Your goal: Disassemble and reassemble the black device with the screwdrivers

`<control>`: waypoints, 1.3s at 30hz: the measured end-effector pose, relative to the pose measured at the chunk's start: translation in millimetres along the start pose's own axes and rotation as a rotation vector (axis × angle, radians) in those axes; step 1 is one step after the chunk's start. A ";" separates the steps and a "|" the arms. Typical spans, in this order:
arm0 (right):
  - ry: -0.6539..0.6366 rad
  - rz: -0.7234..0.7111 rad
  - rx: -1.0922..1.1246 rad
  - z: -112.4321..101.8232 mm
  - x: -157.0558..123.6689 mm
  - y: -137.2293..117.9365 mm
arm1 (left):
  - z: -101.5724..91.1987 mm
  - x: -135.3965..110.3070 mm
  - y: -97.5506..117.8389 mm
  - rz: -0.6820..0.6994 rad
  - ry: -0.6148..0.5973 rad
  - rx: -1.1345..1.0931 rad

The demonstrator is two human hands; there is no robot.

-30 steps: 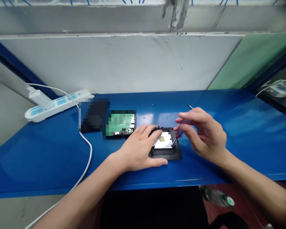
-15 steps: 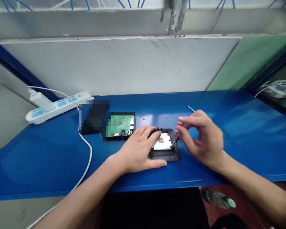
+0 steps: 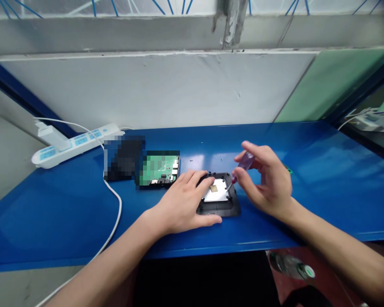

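My left hand (image 3: 187,200) lies over the left side of a black plastic cover (image 3: 219,209). Its fingers reach across the top and the thumb stretches along the near edge, holding the cover against the table. A silver metal plate (image 3: 218,195) with a small tan square pad (image 3: 214,188) sits inside the cover. Between thumb and fingers, my right hand (image 3: 267,181) grips a screwdriver (image 3: 245,161) with a clear purple handle. The shaft slants down to the plate's right edge; whether its tip sits on a screw is too small to tell.
Left of the cover is an open black case with a green circuit board (image 3: 160,168), beside a dark, pixelated object (image 3: 126,160). Small screws (image 3: 191,160) lie behind. A white power strip (image 3: 77,145) and cable (image 3: 119,204) occupy the left. A bottle (image 3: 291,265) is below the table edge.
My right hand has risen and tilted the screwdriver more upright, its tip shifting slightly up the plate's right edge. A thin metal rod behind that hand no longer shows. My left hand stays put.
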State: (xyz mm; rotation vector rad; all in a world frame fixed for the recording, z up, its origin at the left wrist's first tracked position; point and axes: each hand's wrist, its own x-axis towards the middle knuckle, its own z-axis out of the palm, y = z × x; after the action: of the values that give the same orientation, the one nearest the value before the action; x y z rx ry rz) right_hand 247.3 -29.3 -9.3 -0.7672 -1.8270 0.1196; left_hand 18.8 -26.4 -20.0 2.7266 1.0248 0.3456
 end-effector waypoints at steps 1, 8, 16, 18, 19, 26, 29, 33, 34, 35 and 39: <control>0.063 0.043 0.014 1.9 -0.5 3.1 | -0.1 0.0 0.2 0.000 -0.003 0.006; 0.158 0.227 0.119 11.8 -3.0 25.3 | -1.7 -3.2 0.7 0.008 -0.036 0.024; 0.113 0.280 0.118 14.9 -4.7 26.2 | -2.8 -6.4 1.0 0.017 -0.054 0.033; 0.105 0.292 0.113 15.6 -4.9 26.0 | -3.1 -6.0 0.8 0.022 -0.054 0.036; 0.103 0.296 0.114 16.0 -5.1 25.9 | -3.2 -5.8 0.7 0.024 -0.053 0.037; 0.074 0.362 0.122 18.3 -5.3 24.0 | -2.2 -4.4 -0.2 0.025 -0.045 0.033; 0.081 0.364 0.116 18.8 -5.1 23.9 | -2.1 -5.1 -0.1 0.021 -0.046 0.025; 0.082 0.371 0.107 19.1 -5.5 25.8 | -5.1 -6.7 -0.5 0.013 -0.064 0.007; 0.089 0.371 0.109 18.9 -5.7 26.3 | -6.2 -7.3 -1.1 0.012 -0.070 0.005; 0.100 0.367 0.114 18.6 -5.7 26.8 | -7.3 -8.3 -1.9 0.009 -0.076 0.004; 0.176 0.346 0.150 16.7 -3.2 28.2 | -10.2 -16.2 -6.5 -0.034 -0.088 0.019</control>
State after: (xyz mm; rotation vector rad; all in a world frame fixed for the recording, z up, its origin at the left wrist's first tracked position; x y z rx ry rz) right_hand 245.8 -4.4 -30.7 -0.9501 -1.4890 0.3966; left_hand 0.1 -31.3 -14.3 2.7111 1.0547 0.2085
